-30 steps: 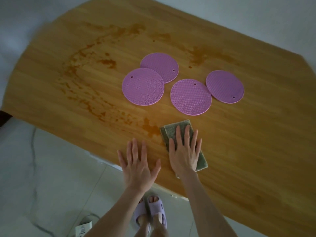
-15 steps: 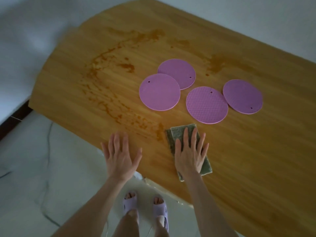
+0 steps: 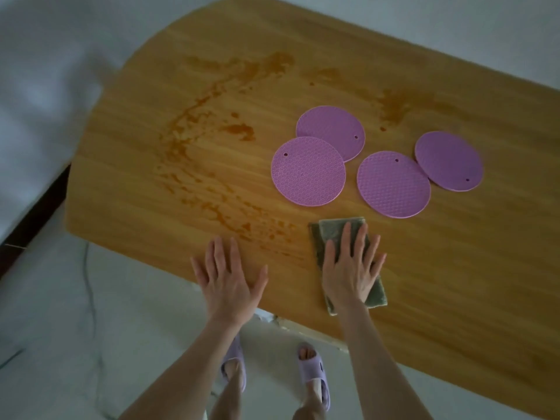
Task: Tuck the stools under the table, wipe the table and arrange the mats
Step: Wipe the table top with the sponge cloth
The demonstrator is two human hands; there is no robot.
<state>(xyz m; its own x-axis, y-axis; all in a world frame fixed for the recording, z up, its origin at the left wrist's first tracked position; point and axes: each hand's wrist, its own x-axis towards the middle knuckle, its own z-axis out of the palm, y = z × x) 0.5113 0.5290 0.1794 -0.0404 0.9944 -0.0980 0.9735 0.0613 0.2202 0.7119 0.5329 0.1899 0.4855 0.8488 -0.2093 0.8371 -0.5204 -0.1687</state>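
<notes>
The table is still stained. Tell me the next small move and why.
Probably slide the green cloth left under the right hand into the brown spill. The cloth lies flat beside the nearest stains, the left hand rests at the table edge, and the purple mats lie farther back, out of that path.

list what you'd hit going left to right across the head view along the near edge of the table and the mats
left hand → front-left mat → right hand flat on the cloth → middle mat → far-right mat
</notes>
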